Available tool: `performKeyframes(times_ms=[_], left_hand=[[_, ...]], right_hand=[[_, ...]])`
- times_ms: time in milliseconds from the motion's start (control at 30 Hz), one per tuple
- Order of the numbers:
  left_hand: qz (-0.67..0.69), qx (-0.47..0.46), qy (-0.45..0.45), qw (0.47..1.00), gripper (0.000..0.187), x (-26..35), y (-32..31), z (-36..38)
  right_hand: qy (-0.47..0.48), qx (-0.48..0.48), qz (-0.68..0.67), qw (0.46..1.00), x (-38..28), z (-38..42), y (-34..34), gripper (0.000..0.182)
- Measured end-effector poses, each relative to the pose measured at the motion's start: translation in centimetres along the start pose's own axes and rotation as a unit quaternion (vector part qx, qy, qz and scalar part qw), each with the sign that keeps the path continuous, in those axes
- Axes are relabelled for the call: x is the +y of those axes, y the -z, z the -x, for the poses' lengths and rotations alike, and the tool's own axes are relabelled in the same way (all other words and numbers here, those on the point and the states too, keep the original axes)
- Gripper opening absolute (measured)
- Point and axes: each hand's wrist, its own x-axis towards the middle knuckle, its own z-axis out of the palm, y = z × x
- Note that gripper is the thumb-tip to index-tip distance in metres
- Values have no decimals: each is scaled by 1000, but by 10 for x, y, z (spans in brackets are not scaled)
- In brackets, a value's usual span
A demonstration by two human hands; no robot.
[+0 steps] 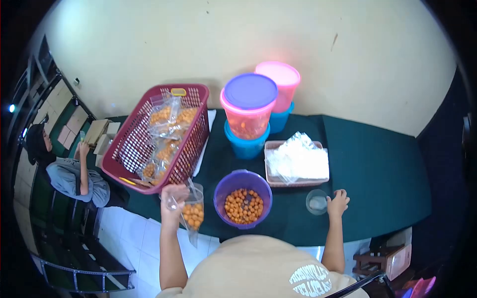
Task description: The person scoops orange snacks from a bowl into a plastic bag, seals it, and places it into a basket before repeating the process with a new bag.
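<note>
My left hand (172, 199) is closed on the upper part of a clear plastic bag (194, 213) with round orange snack balls inside. The bag hangs between the basket and a purple tub (218, 191), which holds more of the same orange balls (243, 206). On the right side of the table, my right hand (338, 202) is beside a small clear plastic cup (316, 202). Its fingers are apart and close to the cup's right rim; whether they touch it is hard to see.
A maroon basket (198, 134) holds several filled snack bags (166, 131). Lidded pink and blue tubs (248, 116) stand at the back, beside a tray (298, 183) of clear plastic bags (300, 156). Another person (77, 176) is at the far left. A brown stool (372, 260) stands at lower right.
</note>
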Motion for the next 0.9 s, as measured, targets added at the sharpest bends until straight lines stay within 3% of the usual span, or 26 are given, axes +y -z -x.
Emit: performKeyframes(times_ms=[33,133,200,300,500,600,667,700,767,867,900], left_hand=[[1,-4,6,1000,59,-1,0,4],[-16,-20,23,999,58,-1,-3,16],[-20,-31,25,999,58,-6,-4,18],[-8,-47,31,998,59,1,-10,24],[-109,-80,-22,991,64,22,20,51],[-93,-51,-11,994,65,31,37,64],[-90,-41,25,995,67,33,51,65],[-87,-37,21,995,67,40,49,65],[-67,-45,8,997,68,33,57,60],[-35,-76,-14,996,73,33,60,45],[-89,-97,-58,990,74,35,62,38]], right_hand=[[7,-1,-48,999,-18,-7,4,34],[222,73,-158,959,-112,-10,47,29],[391,158,-230,877,-173,-32,54,31],[480,223,-193,826,-264,-60,82,27],[543,202,-65,812,-320,-123,64,24],[595,173,-54,783,-322,-129,70,19],[597,202,-89,772,-315,-122,76,18],[597,226,-126,759,-313,-112,82,18],[550,217,-162,790,-294,-61,107,20],[528,112,-203,817,-249,34,106,20],[543,119,-134,820,-234,63,94,17]])
